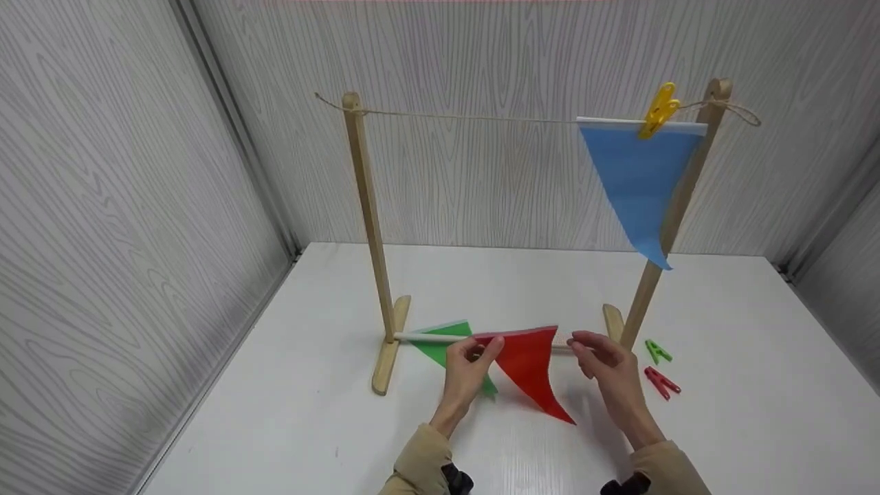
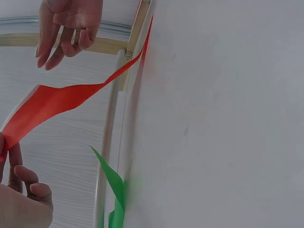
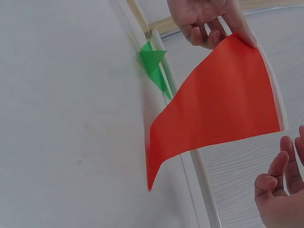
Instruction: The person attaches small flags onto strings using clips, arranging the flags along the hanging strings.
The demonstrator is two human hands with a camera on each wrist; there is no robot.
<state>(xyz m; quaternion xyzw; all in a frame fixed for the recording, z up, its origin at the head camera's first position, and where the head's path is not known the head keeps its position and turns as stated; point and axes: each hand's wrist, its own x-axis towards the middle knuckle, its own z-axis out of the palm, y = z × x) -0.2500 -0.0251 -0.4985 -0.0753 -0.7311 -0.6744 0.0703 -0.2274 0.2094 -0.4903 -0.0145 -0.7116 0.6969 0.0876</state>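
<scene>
My left hand [image 1: 467, 371] pinches the upper left corner of a red triangular pennant [image 1: 528, 361], thumb in front. The pennant hangs above the table with its point trailing down to the right; its pale top edge shows in the right wrist view. Just right of the pennant's free top corner, my right hand [image 1: 608, 368] is held with loosely bent fingers and nothing between them. In the right wrist view a small gap separates those fingers [image 3: 280, 164] from the red cloth. Behind the left hand, a green pennant [image 1: 433, 352] lies by the white crossbar [image 1: 430, 337], partly hidden.
Two wooden posts [image 1: 368, 213] on feet carry a string [image 1: 474, 117]. A blue pennant [image 1: 636, 179] hangs at its right end under a yellow clothespin [image 1: 660, 111]. On the table's right lie a green clothespin [image 1: 658, 351] and a red clothespin [image 1: 661, 382].
</scene>
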